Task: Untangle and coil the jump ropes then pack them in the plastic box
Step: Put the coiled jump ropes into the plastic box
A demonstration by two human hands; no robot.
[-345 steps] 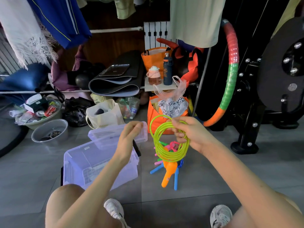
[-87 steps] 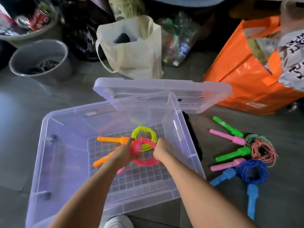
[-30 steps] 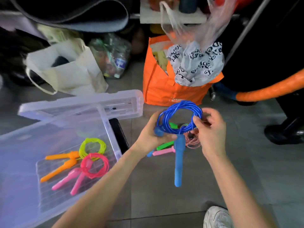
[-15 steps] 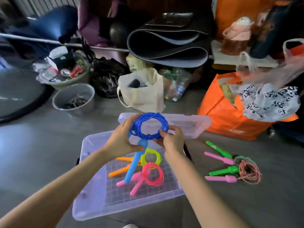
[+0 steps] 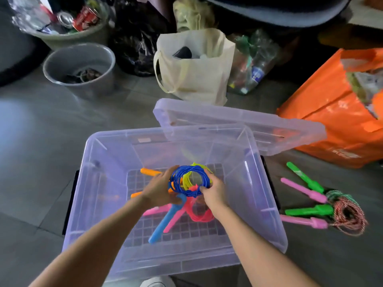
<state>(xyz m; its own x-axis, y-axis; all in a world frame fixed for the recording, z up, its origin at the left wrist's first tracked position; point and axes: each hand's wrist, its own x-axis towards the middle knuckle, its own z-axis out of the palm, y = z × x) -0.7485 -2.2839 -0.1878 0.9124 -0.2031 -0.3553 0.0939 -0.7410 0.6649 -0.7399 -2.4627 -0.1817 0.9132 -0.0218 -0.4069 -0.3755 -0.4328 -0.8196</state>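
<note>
Blue, coiled, held low inside the plastic box (image 5: 103, 183): the blue jump rope (image 5: 176, 181), fingers of the left hand (image 5: 159, 190) curled round its left side, fingers of the right hand (image 5: 214, 192) pinching its lower right edge, one blue handle (image 5: 163, 224) slanting down. Under it on the box bottom, a yellow-green rope (image 5: 186, 180) and a pink rope (image 5: 200, 216). On the floor (image 5: 41, 131) just right of the box, two twisted-cord ropes (image 5: 348, 214).

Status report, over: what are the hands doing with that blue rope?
Left hand and right hand hold the blue jump rope inside the plastic box. Twisted ropes on floor, unpacked. Nothing blocking.
</note>
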